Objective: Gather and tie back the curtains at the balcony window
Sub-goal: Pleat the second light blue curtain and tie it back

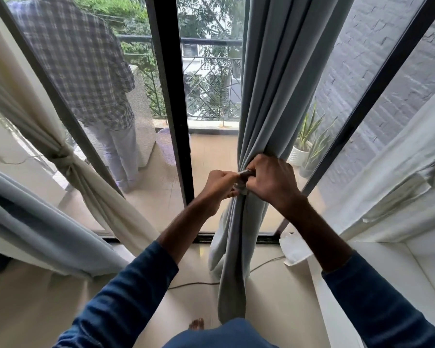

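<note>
Tie band point(244, 172) mostly hidden between both hands on grey curtain point(264, 96)

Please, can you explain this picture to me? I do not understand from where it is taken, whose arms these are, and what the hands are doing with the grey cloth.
There is no machine here. A person wears a wide-angle camera on the head, so you look forward and down along that person's own arms in blue sleeves.

The left hand and the right hand are both closed around a gathered grey curtain and seem to fasten a tie at its waist; the tie itself is mostly hidden in their grip.

At the left, a cream curtain is already knotted back. Behind the glass door another person in a checked shirt stands on the balcony, and potted plants stand at the right. A thin cable lies on the floor.
</note>
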`<act>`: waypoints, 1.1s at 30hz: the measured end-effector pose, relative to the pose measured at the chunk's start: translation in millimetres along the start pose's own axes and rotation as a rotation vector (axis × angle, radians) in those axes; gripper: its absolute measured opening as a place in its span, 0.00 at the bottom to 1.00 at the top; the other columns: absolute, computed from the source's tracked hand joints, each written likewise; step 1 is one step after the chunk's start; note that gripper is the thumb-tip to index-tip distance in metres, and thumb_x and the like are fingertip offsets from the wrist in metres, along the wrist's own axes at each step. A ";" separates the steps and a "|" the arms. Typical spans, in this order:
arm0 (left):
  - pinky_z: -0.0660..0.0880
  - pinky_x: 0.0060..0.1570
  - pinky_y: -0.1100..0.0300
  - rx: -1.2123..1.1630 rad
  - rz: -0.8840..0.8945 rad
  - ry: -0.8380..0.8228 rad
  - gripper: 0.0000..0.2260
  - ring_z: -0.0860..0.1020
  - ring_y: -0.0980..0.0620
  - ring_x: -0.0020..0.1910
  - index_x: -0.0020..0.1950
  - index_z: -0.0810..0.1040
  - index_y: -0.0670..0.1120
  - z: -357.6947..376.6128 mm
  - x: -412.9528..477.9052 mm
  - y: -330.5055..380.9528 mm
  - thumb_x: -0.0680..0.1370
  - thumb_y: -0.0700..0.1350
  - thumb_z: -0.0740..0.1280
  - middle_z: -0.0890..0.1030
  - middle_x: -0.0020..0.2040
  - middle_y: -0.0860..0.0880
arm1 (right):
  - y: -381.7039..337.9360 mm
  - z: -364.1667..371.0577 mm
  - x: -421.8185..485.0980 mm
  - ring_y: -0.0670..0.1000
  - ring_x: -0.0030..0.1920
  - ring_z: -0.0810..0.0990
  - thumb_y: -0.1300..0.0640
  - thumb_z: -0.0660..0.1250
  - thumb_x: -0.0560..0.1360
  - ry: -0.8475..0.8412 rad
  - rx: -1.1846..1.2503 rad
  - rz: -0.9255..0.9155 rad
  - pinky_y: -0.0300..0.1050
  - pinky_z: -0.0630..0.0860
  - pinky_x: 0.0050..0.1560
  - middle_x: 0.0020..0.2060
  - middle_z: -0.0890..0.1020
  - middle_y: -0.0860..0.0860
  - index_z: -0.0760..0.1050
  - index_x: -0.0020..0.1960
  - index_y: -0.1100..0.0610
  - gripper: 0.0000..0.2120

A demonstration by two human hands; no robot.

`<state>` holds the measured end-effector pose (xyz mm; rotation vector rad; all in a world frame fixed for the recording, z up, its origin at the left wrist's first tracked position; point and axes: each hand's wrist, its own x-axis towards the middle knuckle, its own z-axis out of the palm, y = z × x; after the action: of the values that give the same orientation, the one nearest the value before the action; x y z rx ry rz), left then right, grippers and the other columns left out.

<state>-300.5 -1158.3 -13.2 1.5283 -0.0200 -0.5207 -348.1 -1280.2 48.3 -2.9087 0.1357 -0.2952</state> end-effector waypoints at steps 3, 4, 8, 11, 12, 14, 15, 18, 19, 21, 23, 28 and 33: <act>0.78 0.37 0.65 -0.007 0.044 0.001 0.07 0.81 0.55 0.33 0.44 0.82 0.35 5.6 -4.4 -3.9 0.77 0.39 0.70 0.80 0.37 0.43 | -7.6 -9.4 9.2 0.56 0.51 0.85 0.53 0.77 0.69 -0.126 -0.133 -0.024 0.43 0.77 0.48 0.48 0.86 0.54 0.84 0.52 0.55 0.13; 0.78 0.36 0.65 0.003 0.059 0.012 0.05 0.82 0.56 0.32 0.43 0.82 0.35 7.0 -4.3 -6.3 0.77 0.36 0.69 0.80 0.37 0.42 | -9.6 -10.3 11.9 0.56 0.49 0.85 0.53 0.77 0.69 -0.155 -0.177 -0.046 0.43 0.76 0.46 0.48 0.86 0.54 0.84 0.51 0.57 0.13; 0.79 0.41 0.62 -0.013 0.085 0.008 0.05 0.84 0.52 0.39 0.46 0.84 0.34 11.2 -3.2 -16.4 0.73 0.35 0.71 0.85 0.40 0.41 | -12.1 -13.6 22.2 0.54 0.35 0.80 0.55 0.78 0.69 -0.277 -0.259 -0.080 0.40 0.73 0.37 0.36 0.83 0.53 0.81 0.41 0.58 0.08; 0.81 0.48 0.60 -0.089 0.106 -0.044 0.08 0.85 0.49 0.46 0.50 0.84 0.35 8.6 -6.0 -16.9 0.73 0.37 0.73 0.86 0.46 0.39 | -4.9 -19.8 30.4 0.50 0.31 0.82 0.55 0.77 0.70 -0.373 -0.199 -0.099 0.38 0.75 0.35 0.26 0.79 0.49 0.80 0.38 0.59 0.09; 0.80 0.50 0.61 -0.148 0.106 -0.059 0.07 0.84 0.50 0.47 0.51 0.84 0.36 5.3 -5.4 -16.8 0.74 0.36 0.72 0.86 0.47 0.40 | 0.9 -18.8 33.1 0.48 0.29 0.83 0.54 0.76 0.72 -0.413 -0.124 -0.101 0.37 0.75 0.33 0.25 0.81 0.49 0.81 0.38 0.59 0.09; 0.78 0.48 0.65 -0.298 0.068 -0.090 0.07 0.83 0.54 0.44 0.52 0.83 0.38 -2.9 -2.0 -17.0 0.76 0.34 0.68 0.85 0.45 0.45 | 14.4 -12.7 35.3 0.46 0.28 0.84 0.52 0.73 0.75 -0.427 0.059 -0.110 0.39 0.77 0.34 0.26 0.83 0.49 0.82 0.42 0.56 0.08; 0.77 0.47 0.66 -0.374 0.034 -0.099 0.08 0.83 0.55 0.43 0.54 0.83 0.38 -8.2 0.9 -18.3 0.77 0.33 0.68 0.85 0.45 0.46 | 20.8 -7.1 35.6 0.46 0.30 0.84 0.50 0.72 0.75 -0.382 0.139 -0.108 0.44 0.80 0.37 0.28 0.84 0.49 0.81 0.44 0.55 0.08; 0.75 0.50 0.65 -0.496 -0.049 -0.082 0.10 0.82 0.55 0.44 0.59 0.82 0.38 -19.8 10.1 -22.2 0.78 0.34 0.67 0.85 0.46 0.47 | 31.5 1.6 26.5 0.46 0.38 0.84 0.48 0.70 0.73 -0.211 0.317 -0.125 0.51 0.82 0.42 0.38 0.86 0.46 0.81 0.49 0.53 0.10; 0.75 0.50 0.65 -0.509 -0.057 -0.069 0.09 0.81 0.55 0.43 0.57 0.83 0.39 -21.5 11.8 -23.0 0.78 0.33 0.67 0.85 0.45 0.47 | 32.2 1.5 22.0 0.45 0.39 0.84 0.51 0.70 0.74 -0.197 0.352 -0.149 0.49 0.82 0.42 0.40 0.86 0.45 0.82 0.50 0.52 0.08; 0.74 0.51 0.63 -0.527 -0.056 -0.060 0.10 0.80 0.54 0.43 0.48 0.86 0.42 -21.6 15.2 -23.9 0.78 0.32 0.67 0.85 0.43 0.47 | 30.7 0.4 13.6 0.43 0.39 0.84 0.58 0.70 0.76 -0.238 0.393 -0.205 0.43 0.80 0.41 0.39 0.85 0.43 0.83 0.51 0.51 0.06; 0.74 0.52 0.63 -0.505 -0.037 -0.086 0.13 0.80 0.53 0.42 0.42 0.88 0.45 -20.6 17.2 -23.1 0.77 0.32 0.67 0.85 0.41 0.48 | 27.0 1.1 7.8 0.43 0.41 0.83 0.56 0.71 0.77 -0.297 0.312 -0.255 0.43 0.78 0.43 0.41 0.84 0.42 0.84 0.51 0.49 0.05; 0.73 0.53 0.59 -0.444 -0.039 -0.120 0.09 0.80 0.51 0.46 0.55 0.85 0.43 -17.6 22.1 -27.3 0.77 0.36 0.70 0.84 0.47 0.46 | 23.5 12.6 11.3 0.49 0.45 0.82 0.51 0.71 0.78 -0.240 0.171 -0.235 0.41 0.71 0.45 0.47 0.86 0.46 0.85 0.51 0.48 0.05; 0.71 0.55 0.57 -0.434 -0.008 -0.105 0.13 0.80 0.53 0.49 0.62 0.82 0.42 -16.1 21.8 -35.8 0.77 0.39 0.71 0.83 0.53 0.45 | 22.2 17.6 19.1 0.48 0.46 0.85 0.49 0.76 0.74 -0.071 0.243 -0.183 0.47 0.82 0.51 0.45 0.88 0.45 0.86 0.49 0.48 0.05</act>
<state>-286.8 -1148.9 -54.9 1.0769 0.0176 -0.5697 -327.4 -1300.4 30.1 -2.6880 -0.1666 -0.2204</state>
